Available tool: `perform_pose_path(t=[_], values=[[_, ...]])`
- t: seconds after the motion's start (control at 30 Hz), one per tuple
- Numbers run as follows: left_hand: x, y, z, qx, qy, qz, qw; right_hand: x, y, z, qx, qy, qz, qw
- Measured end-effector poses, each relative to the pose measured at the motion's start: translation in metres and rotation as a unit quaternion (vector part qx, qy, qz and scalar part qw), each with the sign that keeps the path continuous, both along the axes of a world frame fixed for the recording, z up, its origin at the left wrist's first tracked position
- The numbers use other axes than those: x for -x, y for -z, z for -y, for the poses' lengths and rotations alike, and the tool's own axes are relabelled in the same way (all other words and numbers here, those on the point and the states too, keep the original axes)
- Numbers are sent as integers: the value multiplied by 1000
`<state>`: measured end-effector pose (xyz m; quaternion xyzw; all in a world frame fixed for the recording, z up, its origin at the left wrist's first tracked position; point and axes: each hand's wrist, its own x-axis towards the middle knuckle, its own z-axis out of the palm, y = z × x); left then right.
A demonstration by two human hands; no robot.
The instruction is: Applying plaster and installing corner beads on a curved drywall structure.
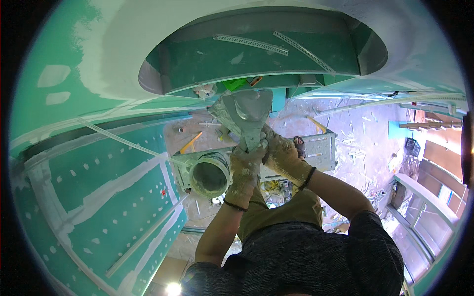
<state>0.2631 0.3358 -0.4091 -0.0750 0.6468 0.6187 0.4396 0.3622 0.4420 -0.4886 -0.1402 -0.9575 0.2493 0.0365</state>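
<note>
- Dark speckled shirt point(306, 256) and mustard trousers point(276, 212) are filling the lower frame, closest to the lens; both forearms are rising from there toward the middle.
- Left hand point(245, 170), caked in pale plaster, is closing fully round the handle of the plaster trowel point(245, 114), fingers point(242, 153) wrapped tight with no gap showing.
- Right hand point(282, 157), equally coated, is pressing against the left one and curling over the same handle from the right side; its fingers are also closed, though I cannot tell how much of the handle they are covering.
- Both hands are sitting at about the same reach; neither is clearly nearer to the blade.
- Trowel is lying directly beyond my knuckles, away from my body. Its long axis is running from the grip up toward the curved green recess point(256, 54), blade end leading and loaded with grey compound.
- Blade tip is nearing the lower lip of the recess; whether it is touching, I cannot tell.
- Grey bucket point(210, 175) is standing just left of my left hand, on a metal platform point(318, 150), mouth open.
- Perforated corner strips point(276, 44) are lying across the recess.
- Green board with white filler patches point(98, 197) is spreading off to the left.
- Debris-strewn floor point(365, 143) is showing below.
</note>
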Motion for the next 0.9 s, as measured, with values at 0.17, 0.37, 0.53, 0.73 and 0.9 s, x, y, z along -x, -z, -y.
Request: perform_pose_path(t=[0.17, 0.37, 0.53, 0.73, 0.9], values=[[2, -9, -4, 78, -3, -51, 996, 5, 25, -12, 28, 141, -65, 987], [32, -3, 23, 144, 24, -285, 947, -29, -15, -64, 756, 380, 0, 533], [65, 26, 28, 167, 92, -667, 720, -66, -23, -23, 956, 215, -56, 190], [113, 47, 57, 166, 202, -772, 579, -104, -8, 10, 963, 226, -42, 140], [157, 35, 84, 125, 292, -767, 558, -112, 3, 7, 958, 240, -55, 150]])
